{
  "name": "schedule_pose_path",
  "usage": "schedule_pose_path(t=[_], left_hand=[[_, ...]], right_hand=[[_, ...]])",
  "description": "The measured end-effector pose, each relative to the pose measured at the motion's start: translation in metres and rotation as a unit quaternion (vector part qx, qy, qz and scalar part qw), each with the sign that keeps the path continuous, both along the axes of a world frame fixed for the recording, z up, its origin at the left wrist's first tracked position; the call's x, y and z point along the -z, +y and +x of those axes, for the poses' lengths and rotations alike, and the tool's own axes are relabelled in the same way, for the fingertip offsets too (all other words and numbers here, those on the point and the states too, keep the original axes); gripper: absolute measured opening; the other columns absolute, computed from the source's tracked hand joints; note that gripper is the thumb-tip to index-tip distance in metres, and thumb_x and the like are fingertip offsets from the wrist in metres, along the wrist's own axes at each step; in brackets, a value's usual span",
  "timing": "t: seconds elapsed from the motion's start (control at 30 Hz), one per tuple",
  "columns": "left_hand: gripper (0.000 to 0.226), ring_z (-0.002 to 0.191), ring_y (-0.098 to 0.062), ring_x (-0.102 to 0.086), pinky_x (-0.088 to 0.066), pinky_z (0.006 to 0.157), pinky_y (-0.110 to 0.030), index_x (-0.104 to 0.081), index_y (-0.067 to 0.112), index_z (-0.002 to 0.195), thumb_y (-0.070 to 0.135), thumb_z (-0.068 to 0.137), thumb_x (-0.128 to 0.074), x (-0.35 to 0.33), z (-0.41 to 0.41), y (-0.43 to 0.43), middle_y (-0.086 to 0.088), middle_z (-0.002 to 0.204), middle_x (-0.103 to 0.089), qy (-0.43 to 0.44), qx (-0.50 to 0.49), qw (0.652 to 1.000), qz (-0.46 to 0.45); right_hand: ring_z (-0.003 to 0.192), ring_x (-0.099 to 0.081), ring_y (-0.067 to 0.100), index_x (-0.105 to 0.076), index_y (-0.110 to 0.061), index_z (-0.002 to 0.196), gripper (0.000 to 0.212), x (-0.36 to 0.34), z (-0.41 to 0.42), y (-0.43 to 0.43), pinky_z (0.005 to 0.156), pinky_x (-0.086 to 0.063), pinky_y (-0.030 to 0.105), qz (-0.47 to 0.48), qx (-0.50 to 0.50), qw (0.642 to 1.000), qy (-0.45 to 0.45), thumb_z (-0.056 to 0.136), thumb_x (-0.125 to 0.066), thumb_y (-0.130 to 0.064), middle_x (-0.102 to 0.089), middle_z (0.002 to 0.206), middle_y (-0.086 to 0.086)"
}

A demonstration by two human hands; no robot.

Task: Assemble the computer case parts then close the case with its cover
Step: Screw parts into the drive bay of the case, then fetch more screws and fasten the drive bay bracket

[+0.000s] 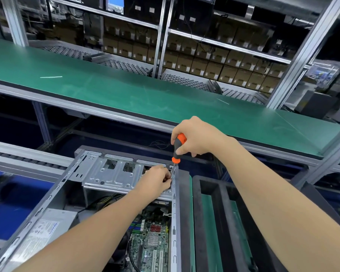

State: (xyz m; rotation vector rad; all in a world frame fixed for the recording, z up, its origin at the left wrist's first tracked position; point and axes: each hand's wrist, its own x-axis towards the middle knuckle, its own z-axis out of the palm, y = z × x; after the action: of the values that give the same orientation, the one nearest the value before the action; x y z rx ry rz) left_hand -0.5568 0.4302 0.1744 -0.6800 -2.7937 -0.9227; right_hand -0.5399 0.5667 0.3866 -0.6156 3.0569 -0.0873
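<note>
At the far right corner of the open computer case [174, 213], beside the drive cage [110, 176]: screwdriver [177, 148], long axis near upright, handle gripped in right hand [196, 138]; left hand [155, 180] directly below, pinching the shaft's tip; screw hidden.

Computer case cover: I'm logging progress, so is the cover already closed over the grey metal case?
No, the grey metal computer case lies open, its green motherboard and silver drive bracket plainly exposed from above.
</note>
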Motion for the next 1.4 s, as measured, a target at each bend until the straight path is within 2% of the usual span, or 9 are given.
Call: schedule_pose_path(t=[0.4,0.6,0.7,0.8,0.93,1.17,1.23,1.33,1.4], left_hand=[[0.011,0.075,-0.007,-0.058,-0.050,0.067,-0.025,-0.066,0.023,0.088,0.031,0.095,-0.066,0.002,0.002,0.002,0.010,0.090,-0.058,-0.013,-0.008,1.000,0.007],[0.012,0.077,-0.014,-0.057,-0.051,0.068,-0.032,-0.057,0.020,0.091,0.030,0.098,-0.061,0.000,0.004,-0.001,0.008,0.094,-0.054,0.005,0.021,1.000,-0.020],[0.011,0.080,-0.021,-0.057,-0.050,0.075,-0.038,-0.057,0.013,0.097,0.023,0.101,-0.058,-0.009,0.003,-0.005,0.003,0.096,-0.051,0.011,0.039,0.999,-0.012],[0.003,0.078,-0.025,-0.059,-0.051,0.073,-0.039,-0.057,0.015,0.101,0.018,0.102,-0.058,-0.026,-0.001,-0.015,0.003,0.093,-0.057,0.014,0.036,0.998,0.051],[0.010,0.078,-0.020,-0.066,-0.057,0.074,-0.037,-0.063,0.017,0.093,0.009,0.099,-0.062,-0.052,-0.006,-0.015,0.000,0.086,-0.067,0.004,0.034,0.987,0.154],[0.026,0.086,-0.023,-0.071,-0.060,0.093,-0.042,-0.074,0.019,0.097,-0.005,0.088,-0.070,-0.077,0.021,0.058,-0.008,0.091,-0.073,-0.225,0.041,0.894,0.385],[0.025,0.085,-0.023,-0.069,-0.060,0.092,-0.043,-0.075,0.015,0.104,-0.002,0.087,-0.068,-0.065,0.034,0.083,-0.006,0.092,-0.073,-0.240,0.039,0.917,0.316],[0.036,0.103,-0.020,-0.065,-0.047,0.083,-0.025,-0.070,0.018,0.124,0.008,0.090,-0.066,-0.041,0.053,0.109,-0.003,0.117,-0.070,-0.139,0.059,0.987,0.056],[0.040,0.117,-0.024,-0.061,-0.044,0.086,-0.026,-0.062,0.020,0.134,0.011,0.095,-0.062,-0.025,0.068,0.121,-0.005,0.135,-0.062,-0.121,0.097,0.986,-0.067]], right_hand=[[0.071,-0.052,0.007,-0.076,-0.030,0.102,0.024,0.010,-0.001,0.007,0.053,-0.037,0.024,0.006,0.041,0.997,0.060,0.083,-0.081,-0.044,-0.053,0.078,-0.016],[0.089,-0.061,0.020,-0.062,-0.024,0.115,0.020,0.025,0.015,0.009,0.069,-0.054,0.035,-0.048,0.055,0.997,0.030,0.098,-0.067,-0.032,-0.065,0.101,-0.003],[0.081,-0.057,0.015,-0.061,-0.022,0.114,0.018,0.025,0.031,0.020,0.063,-0.044,0.030,-0.096,0.064,0.992,0.057,0.099,-0.065,-0.031,-0.060,0.090,-0.008],[0.071,-0.056,0.011,-0.061,-0.025,0.106,0.018,0.016,0.050,0.039,0.057,-0.039,0.030,-0.160,0.123,0.976,0.086,0.093,-0.069,-0.034,-0.060,0.080,-0.010],[0.073,-0.071,0.024,-0.057,-0.023,0.098,0.027,0.022,0.080,0.070,0.064,-0.058,0.038,-0.208,0.204,0.956,0.038,0.082,-0.075,-0.035,-0.071,0.088,0.004],[0.080,-0.075,0.027,-0.060,-0.019,0.109,0.034,0.104,0.137,0.114,0.060,-0.056,0.028,-0.296,0.269,0.907,-0.129,0.081,-0.079,-0.020,-0.077,0.084,-0.002],[0.066,-0.067,0.028,-0.060,-0.014,0.108,0.038,0.140,0.148,0.119,0.054,-0.055,0.032,-0.385,0.304,0.853,-0.177,0.078,-0.083,-0.014,-0.069,0.074,0.002],[0.059,-0.058,0.015,-0.064,-0.013,0.101,0.033,0.194,0.164,0.122,0.055,-0.055,0.031,-0.444,0.346,0.794,-0.228,0.076,-0.085,-0.015,-0.060,0.066,-0.001],[0.065,-0.060,0.015,-0.066,-0.014,0.093,0.025,0.227,0.174,0.120,0.060,-0.057,0.032,-0.471,0.358,0.760,-0.269,0.076,-0.085,-0.016,-0.062,0.074,0.004]])
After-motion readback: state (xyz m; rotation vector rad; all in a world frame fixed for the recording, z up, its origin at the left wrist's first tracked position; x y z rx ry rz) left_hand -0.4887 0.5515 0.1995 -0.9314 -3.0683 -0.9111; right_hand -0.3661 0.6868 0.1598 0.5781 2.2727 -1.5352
